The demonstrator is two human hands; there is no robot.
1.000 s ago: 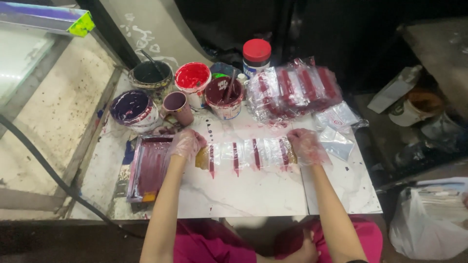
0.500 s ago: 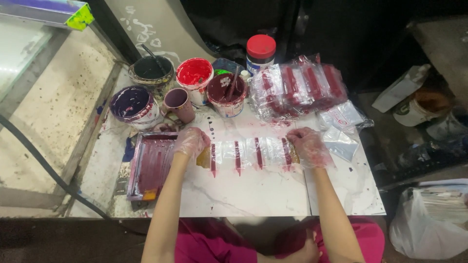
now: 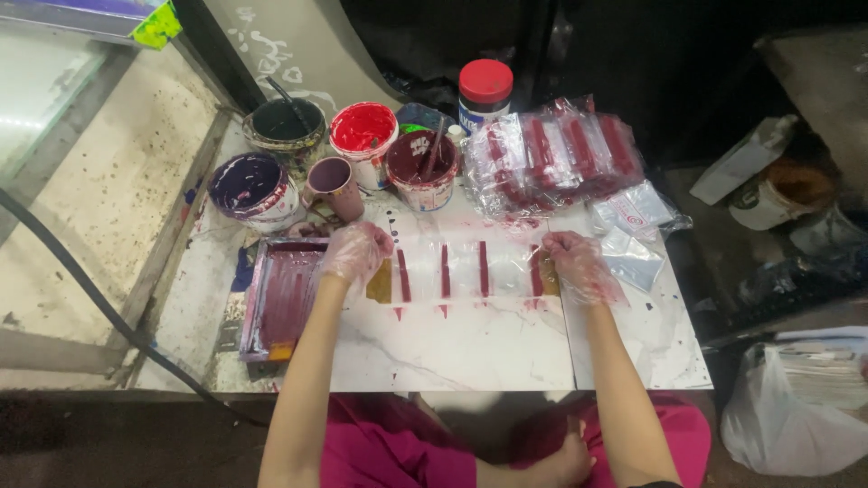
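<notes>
On the white marble table [image 3: 452, 348], both gloved hands, left hand [image 3: 354, 253] and right hand [image 3: 579, 264], pinched the ends of a clear plastic strip with dark red stripes [image 3: 466, 269], lying longways left to right.

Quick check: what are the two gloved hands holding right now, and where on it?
Both hold the clear plastic sheet with dark red stripes flat on the white table: left hand at its left end, right hand at its right end.
</notes>
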